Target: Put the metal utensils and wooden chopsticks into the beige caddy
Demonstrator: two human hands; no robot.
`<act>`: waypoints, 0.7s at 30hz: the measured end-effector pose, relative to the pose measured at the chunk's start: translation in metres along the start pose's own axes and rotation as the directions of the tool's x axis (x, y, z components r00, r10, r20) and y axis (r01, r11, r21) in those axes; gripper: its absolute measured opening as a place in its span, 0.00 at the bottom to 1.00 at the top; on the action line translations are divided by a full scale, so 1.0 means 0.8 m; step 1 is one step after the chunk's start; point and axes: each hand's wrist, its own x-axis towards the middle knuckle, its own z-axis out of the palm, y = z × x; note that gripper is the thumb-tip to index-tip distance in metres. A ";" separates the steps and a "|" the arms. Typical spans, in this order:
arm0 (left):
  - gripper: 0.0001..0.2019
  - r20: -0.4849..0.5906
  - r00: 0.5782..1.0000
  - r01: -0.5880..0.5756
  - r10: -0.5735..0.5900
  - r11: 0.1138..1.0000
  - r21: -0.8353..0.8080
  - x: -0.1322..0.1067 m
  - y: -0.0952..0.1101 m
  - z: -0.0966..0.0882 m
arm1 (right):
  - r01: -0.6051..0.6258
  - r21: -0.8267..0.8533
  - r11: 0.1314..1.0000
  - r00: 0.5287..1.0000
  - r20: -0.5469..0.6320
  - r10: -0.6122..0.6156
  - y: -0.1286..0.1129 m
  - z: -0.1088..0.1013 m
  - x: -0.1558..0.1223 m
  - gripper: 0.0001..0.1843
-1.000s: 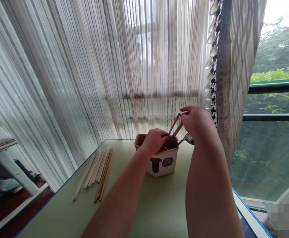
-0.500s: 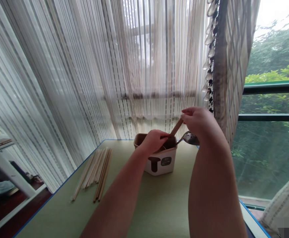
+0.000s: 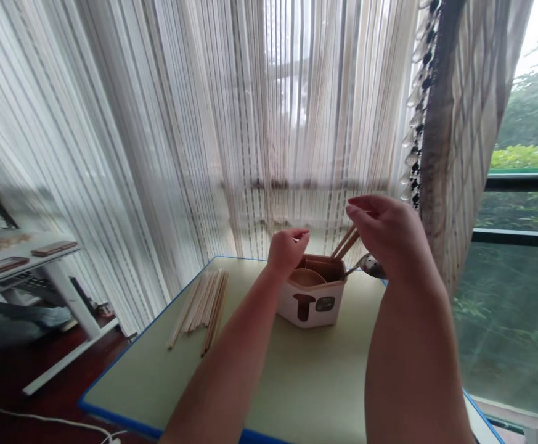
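A white utensil box (image 3: 315, 309) with a brown inside stands on the table, a dark label and a brown cut-out on its front. My left hand (image 3: 287, 251) is above its back left rim, fingers curled and nothing visible in them. Inside shows a brown rounded part (image 3: 306, 277). Brown chopsticks (image 3: 344, 245) slant up out of the right side to my right hand (image 3: 386, 231), whose fingers are closed around them; their upper ends are hidden behind it. Under my right wrist, a metal slotted spoon (image 3: 371, 265) leans out of the box, partly covered.
To the left, several pale and brown chopsticks (image 3: 206, 302) lie side by side on the pale green table (image 3: 315, 376) with a blue edge. A sheer striped curtain (image 3: 232, 135) hangs behind. Another white table (image 3: 56, 259) stands at far left, and a window (image 3: 518, 296) is at right.
My left hand has lifted off the chopsticks and out of the box opening. My right hand has come lower along the chopsticks. The view has swung left.
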 end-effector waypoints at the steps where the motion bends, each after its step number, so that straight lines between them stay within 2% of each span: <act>1: 0.15 -0.078 0.997 0.027 -0.024 0.999 0.034 0.001 -0.003 -0.011 | 0.006 0.046 0.999 1.000 -0.007 -0.006 0.000 0.003 0.000 0.16; 4: 0.15 -0.230 0.964 0.177 -0.134 0.968 0.176 -0.006 -0.023 -0.047 | 0.021 0.235 0.972 1.000 0.012 -0.024 0.000 0.020 -0.001 0.16; 7: 0.14 -0.313 0.914 0.343 -0.258 0.904 0.255 -0.034 -0.066 -0.083 | -0.017 0.388 0.922 0.987 0.152 -0.046 -0.005 0.051 -0.002 0.17; 10: 0.13 -0.379 0.861 0.432 -0.340 0.881 0.191 -0.075 -0.122 -0.117 | -0.056 0.430 0.901 0.953 0.293 -0.080 -0.019 0.089 -0.009 0.16; 12: 0.15 -0.465 0.803 0.465 -0.373 0.880 0.097 -0.099 -0.155 -0.137 | -0.043 0.424 0.905 0.918 0.374 -0.132 -0.033 0.117 -0.021 0.15; 14: 0.16 -0.536 0.735 0.494 -0.415 0.869 0.004 -0.114 -0.180 -0.153 | -0.001 0.408 0.913 0.864 0.461 -0.204 -0.047 0.145 -0.041 0.14; 15: 0.18 -0.571 0.676 0.517 -0.467 0.852 -0.085 -0.117 -0.189 -0.159 | 0.026 0.400 0.916 0.832 0.499 -0.242 -0.053 0.160 -0.054 0.13; 17: 0.21 -0.601 0.582 0.534 -0.548 0.815 -0.226 -0.118 -0.201 -0.166 | 0.080 0.358 0.930 0.750 0.593 -0.292 -0.061 0.192 -0.088 0.14; 18: 0.22 -0.606 0.556 0.534 -0.569 0.803 -0.265 -0.117 -0.204 -0.167 | 0.130 0.326 0.936 0.710 0.629 -0.317 -0.062 0.208 -0.107 0.14; 19: 0.23 -0.606 0.552 0.532 -0.573 0.801 -0.273 -0.117 -0.207 -0.167 | 0.196 0.300 0.934 0.658 0.666 -0.352 -0.061 0.224 -0.126 0.15; 21: 0.22 -0.601 0.578 0.529 -0.552 0.814 -0.239 -0.116 -0.210 -0.163 | 0.314 0.247 0.917 0.564 0.728 -0.390 -0.053 0.252 -0.165 0.17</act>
